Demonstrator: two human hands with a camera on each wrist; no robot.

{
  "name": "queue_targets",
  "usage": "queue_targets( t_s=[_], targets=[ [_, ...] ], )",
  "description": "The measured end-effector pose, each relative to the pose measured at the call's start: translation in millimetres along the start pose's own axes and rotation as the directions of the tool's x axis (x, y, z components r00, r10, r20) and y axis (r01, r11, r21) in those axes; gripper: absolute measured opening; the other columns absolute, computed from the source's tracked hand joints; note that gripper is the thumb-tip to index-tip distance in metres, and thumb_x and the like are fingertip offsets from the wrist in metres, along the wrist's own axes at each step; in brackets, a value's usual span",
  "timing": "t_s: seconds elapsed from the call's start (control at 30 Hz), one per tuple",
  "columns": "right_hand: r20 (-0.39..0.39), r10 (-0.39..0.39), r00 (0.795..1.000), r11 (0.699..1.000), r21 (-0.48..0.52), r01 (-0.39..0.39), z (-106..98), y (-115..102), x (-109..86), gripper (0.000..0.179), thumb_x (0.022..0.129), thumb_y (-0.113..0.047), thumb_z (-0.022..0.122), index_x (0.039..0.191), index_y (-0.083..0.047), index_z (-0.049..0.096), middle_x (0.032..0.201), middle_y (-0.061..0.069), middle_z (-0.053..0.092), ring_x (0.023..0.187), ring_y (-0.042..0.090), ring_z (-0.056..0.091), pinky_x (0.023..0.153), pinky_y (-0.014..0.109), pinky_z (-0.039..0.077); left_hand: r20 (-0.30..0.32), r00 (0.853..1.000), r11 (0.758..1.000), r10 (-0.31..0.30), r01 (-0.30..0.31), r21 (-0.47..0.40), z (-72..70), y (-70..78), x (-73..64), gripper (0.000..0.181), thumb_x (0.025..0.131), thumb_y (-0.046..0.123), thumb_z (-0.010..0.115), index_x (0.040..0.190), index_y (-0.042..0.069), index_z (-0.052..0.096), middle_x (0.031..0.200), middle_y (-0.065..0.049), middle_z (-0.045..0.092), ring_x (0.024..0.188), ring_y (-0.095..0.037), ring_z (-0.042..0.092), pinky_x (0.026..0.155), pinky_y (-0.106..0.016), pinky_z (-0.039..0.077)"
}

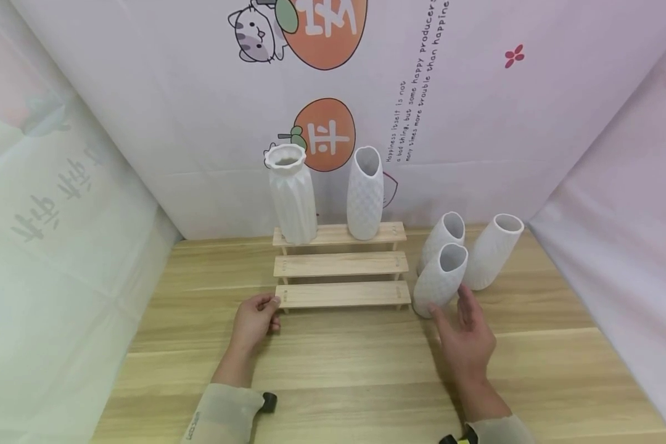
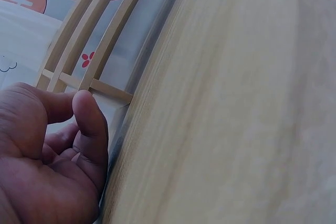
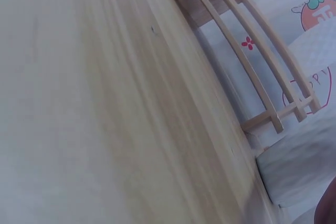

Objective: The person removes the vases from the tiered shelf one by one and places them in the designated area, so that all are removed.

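Note:
My left hand [image 1: 256, 322] is at the left end of the lowest plank of a three-tier wooden rack [image 1: 341, 295], thumb and forefinger pinching its corner, as the left wrist view shows. On the right, my right hand [image 1: 468, 339] holds the lower part of a white textured vase [image 1: 438, 282], thumb at its front and fingers along its right side. This vase stands on the table beside the rack's right end. In the right wrist view only a sliver of the hand shows near the vase [image 3: 302, 169]; the fingertips' contact is partly hidden.
A pleated white vase [image 1: 293, 203] and a diamond-patterned white vase [image 1: 365, 200] stand on the rack's top tier. Two other white vases [image 1: 491, 256] stand behind and right of the held one. A printed cloth [image 1: 200, 123] hangs behind the wooden table [image 1: 333, 382].

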State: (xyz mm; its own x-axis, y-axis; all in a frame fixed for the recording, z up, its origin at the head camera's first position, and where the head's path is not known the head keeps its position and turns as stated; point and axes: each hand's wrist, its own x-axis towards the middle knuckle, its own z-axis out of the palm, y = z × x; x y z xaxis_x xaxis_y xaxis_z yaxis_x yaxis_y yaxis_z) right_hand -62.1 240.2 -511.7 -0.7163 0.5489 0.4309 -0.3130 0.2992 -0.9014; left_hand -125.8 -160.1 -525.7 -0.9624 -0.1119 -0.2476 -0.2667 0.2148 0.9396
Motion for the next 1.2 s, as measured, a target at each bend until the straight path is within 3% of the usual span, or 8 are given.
queue_targets(
  t_s=[0.23, 0.43, 0.6, 0.73, 1.0, 1.2],
  targets=[
    [-0.077, -0.163, 0.984, 0.986, 0.024, 0.166, 0.6, -19.6, -9.7, 0.059, 0.069, 0.025, 0.083, 0.125, 0.014, 0.066, 0.126, 0.029, 0.068, 0.121, 0.028, 0.068, 0.106, 0.031, 0.053, 0.007, 1.000, 1.000, 0.002, -0.002, -0.004, -0.6, 1.9, -0.7, 0.039, 0.104, 0.026, 0.067, 0.130, -0.003, 0.065, 0.099, -0.016, 0.070, 0.069, -0.021, 0.068, 0.064, -0.032, 0.065],
    [-0.116, -0.223, 0.968, 0.958, 0.156, 0.239, 5.3, -29.0, -16.9, 0.038, 0.070, 0.030, 0.074, 0.104, 0.027, 0.059, 0.102, 0.022, 0.069, 0.099, 0.021, 0.068, 0.096, 0.026, 0.057, 0.010, 1.000, 1.000, 0.016, -0.016, -0.002, -1.8, 1.8, -1.1, 0.040, 0.104, 0.026, 0.067, 0.131, -0.003, 0.064, 0.098, -0.017, 0.070, 0.068, -0.020, 0.068, 0.063, -0.031, 0.065],
    [-0.073, -0.246, 0.966, 0.929, 0.266, 0.257, 11.7, -13.3, -20.5, 0.028, 0.070, 0.035, 0.067, 0.095, 0.028, 0.054, 0.093, 0.020, 0.065, 0.089, 0.021, 0.064, 0.087, 0.023, 0.058, 0.008, 1.000, 1.000, 0.022, -0.022, -0.002, -2.3, 0.8, -1.4, 0.040, 0.104, 0.026, 0.067, 0.131, -0.004, 0.064, 0.097, -0.016, 0.070, 0.067, -0.021, 0.068, 0.062, -0.031, 0.065],
    [-0.024, -0.306, 0.952, 0.903, 0.308, 0.298, 20.8, -8.9, -22.1, 0.024, 0.070, 0.036, 0.064, 0.091, 0.028, 0.055, 0.089, 0.022, 0.063, 0.087, 0.021, 0.064, 0.084, 0.022, 0.059, 0.008, 1.000, 1.000, 0.018, -0.018, 0.000, -1.9, 0.7, -1.3, 0.039, 0.104, 0.026, 0.066, 0.130, -0.003, 0.065, 0.095, -0.016, 0.070, 0.067, -0.022, 0.068, 0.062, -0.032, 0.065],
    [0.106, -0.391, 0.914, 0.889, 0.300, 0.345, 45.4, -16.0, -20.1, 0.017, 0.075, 0.029, 0.065, 0.086, 0.017, 0.063, 0.081, 0.024, 0.064, 0.081, 0.021, 0.064, 0.082, 0.020, 0.058, 0.006, 1.000, 1.000, 0.013, -0.013, -0.002, -2.0, 0.1, -0.6, 0.039, 0.104, 0.026, 0.066, 0.131, -0.002, 0.064, 0.097, -0.015, 0.070, 0.068, -0.021, 0.068, 0.063, -0.032, 0.065],
    [0.139, -0.429, 0.892, 0.889, 0.241, 0.390, 62.4, -23.2, -14.4, 0.013, 0.077, 0.022, 0.069, 0.087, 0.015, 0.064, 0.081, 0.026, 0.064, 0.079, 0.024, 0.064, 0.083, 0.019, 0.057, 0.007, 1.000, 1.000, 0.014, -0.014, 0.001, -1.5, -0.2, -1.4, 0.040, 0.104, 0.027, 0.066, 0.132, -0.002, 0.064, 0.097, -0.015, 0.070, 0.068, -0.022, 0.068, 0.063, -0.032, 0.065]
  ],
)
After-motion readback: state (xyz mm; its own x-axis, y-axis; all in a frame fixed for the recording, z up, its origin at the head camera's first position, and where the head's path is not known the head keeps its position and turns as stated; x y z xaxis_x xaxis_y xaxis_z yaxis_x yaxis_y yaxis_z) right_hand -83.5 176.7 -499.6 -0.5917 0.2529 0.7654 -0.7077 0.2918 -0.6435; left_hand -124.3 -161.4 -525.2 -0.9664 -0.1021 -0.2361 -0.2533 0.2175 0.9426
